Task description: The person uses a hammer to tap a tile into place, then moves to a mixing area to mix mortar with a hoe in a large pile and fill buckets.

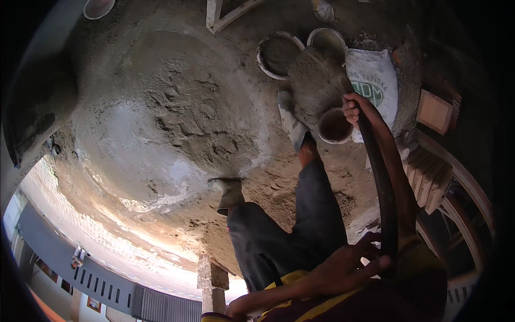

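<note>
Both of my hands are on a long dark handle (380, 182), which looks like a hoe's. My right hand (353, 109) is wrapped round its far part. My left hand (360, 263) holds the near end with thumb and fingers around it, close to my body. At the far end of the handle is a thick grey lump of wet mortar (313, 78), which covers the tool's head. The lump lies beside two mortar-filled buckets, one on the left (279, 56) and one on the right (328, 44). Nearer me stands a third bucket (336, 126) with a dark inside.
A wide bed of wet mortar (198, 112) spreads on the left. My boots, right (291, 121) and left (230, 194), stand at its edge. A white sack (378, 80) lies right of the buckets. Stacked tiles or boards (427, 177) and a wooden frame (217, 16) are farther out.
</note>
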The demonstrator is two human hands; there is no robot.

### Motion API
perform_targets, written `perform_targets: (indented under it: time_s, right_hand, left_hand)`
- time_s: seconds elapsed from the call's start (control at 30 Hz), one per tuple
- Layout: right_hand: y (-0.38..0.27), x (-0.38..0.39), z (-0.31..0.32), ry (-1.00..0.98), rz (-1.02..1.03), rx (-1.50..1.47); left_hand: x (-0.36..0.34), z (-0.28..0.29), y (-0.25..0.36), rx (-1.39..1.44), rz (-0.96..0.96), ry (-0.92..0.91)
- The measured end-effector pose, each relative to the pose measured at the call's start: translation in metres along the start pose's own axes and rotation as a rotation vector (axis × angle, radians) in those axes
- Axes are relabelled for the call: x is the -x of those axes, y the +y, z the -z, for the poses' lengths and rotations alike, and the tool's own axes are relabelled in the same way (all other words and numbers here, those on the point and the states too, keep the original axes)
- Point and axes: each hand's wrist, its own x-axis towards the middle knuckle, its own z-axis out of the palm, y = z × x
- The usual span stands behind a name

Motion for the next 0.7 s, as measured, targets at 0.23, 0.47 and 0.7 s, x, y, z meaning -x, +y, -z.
perform_targets:
  time_s: [0.23, 0.47, 0.7]
  right_hand:
    - [-0.008, -0.146, 0.076, 0.415, 0.552, 0.100]
    - [0.053, -0.212, 0.048, 0.267, 0.698, 0.272]
    - [0.167, -0.169, -0.097, 0.201, 0.635, 0.769]
  left_hand:
    - [-0.079, 0.234, -0.179, -0.899, 0.142, 0.787]
    - [-0.128, 0.379, -0.322, -0.805, 0.047, 1.027]
    - [-0.068, 0.241, -0.427, -0.414, -0.076, 1.178]
